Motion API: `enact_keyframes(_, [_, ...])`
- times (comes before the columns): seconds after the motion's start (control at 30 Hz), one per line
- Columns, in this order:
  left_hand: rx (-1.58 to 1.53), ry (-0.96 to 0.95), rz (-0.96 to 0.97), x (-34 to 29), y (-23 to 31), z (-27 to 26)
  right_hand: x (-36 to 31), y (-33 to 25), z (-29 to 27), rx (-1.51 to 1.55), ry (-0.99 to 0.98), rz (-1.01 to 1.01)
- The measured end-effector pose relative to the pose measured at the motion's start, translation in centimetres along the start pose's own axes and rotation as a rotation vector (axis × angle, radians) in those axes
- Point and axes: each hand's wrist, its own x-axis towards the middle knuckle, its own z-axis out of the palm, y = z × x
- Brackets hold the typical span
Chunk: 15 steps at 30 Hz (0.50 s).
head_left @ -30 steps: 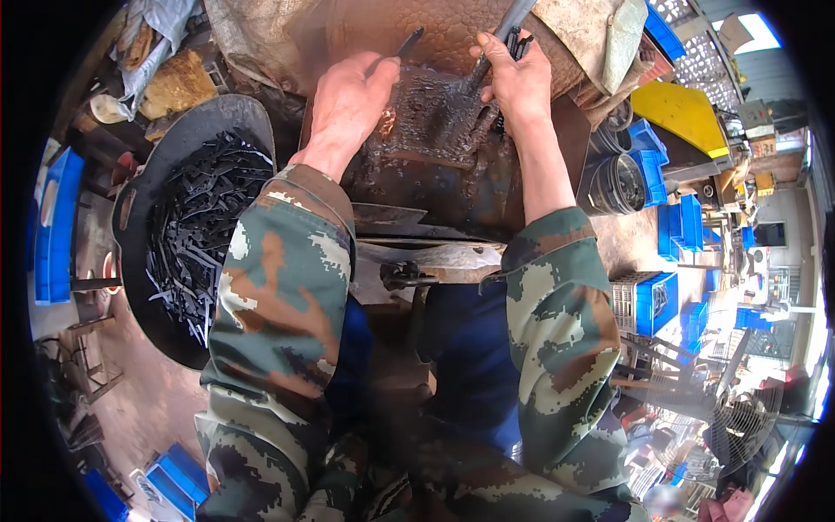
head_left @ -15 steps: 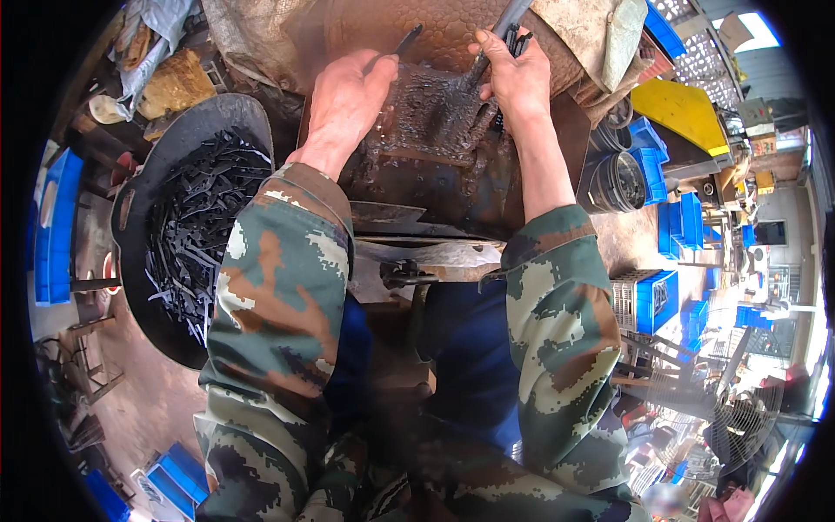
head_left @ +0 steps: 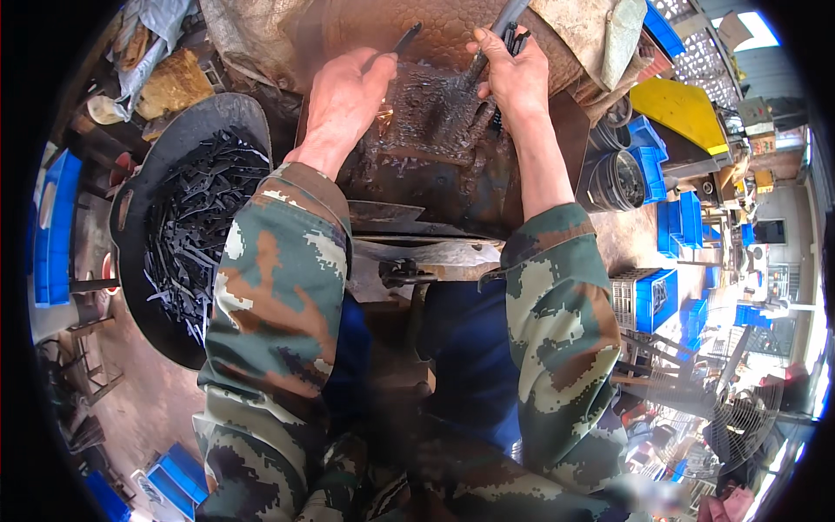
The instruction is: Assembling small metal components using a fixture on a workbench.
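Observation:
My left hand is closed around a thin dark blade-like strip, whose tip sticks out past the fingers. Beneath that hand, small orange glints like sparks show against a wet, grime-caked brown block. Several black strips are gripped in my right hand, thumb on top, next to a grey pipe. Both hands are at the far side, over the brown metal housing. To the left, a black basin holds a heap of similar dark strips.
Sacking drapes the far left of the housing. A yellow panel, dark buckets and several blue crates stand on the right. Another blue crate is at the far left. A caged fan stands at lower right.
Orange glints have appeared beneath my left hand. Both hands keep nearly the same place and grip.

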Motion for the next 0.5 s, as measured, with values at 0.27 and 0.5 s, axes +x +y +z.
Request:
enact_keyframes(0.27, [0.028,0.008,0.036,0.2,-0.6,0.1,-0.1,0.1,0.1,0.003,0.003,0.002])
enact_keyframes(0.5, [-0.007,-0.027,-0.02,-0.1,0.2,-0.1,0.0,0.1,0.1,0.01,0.0,0.01])
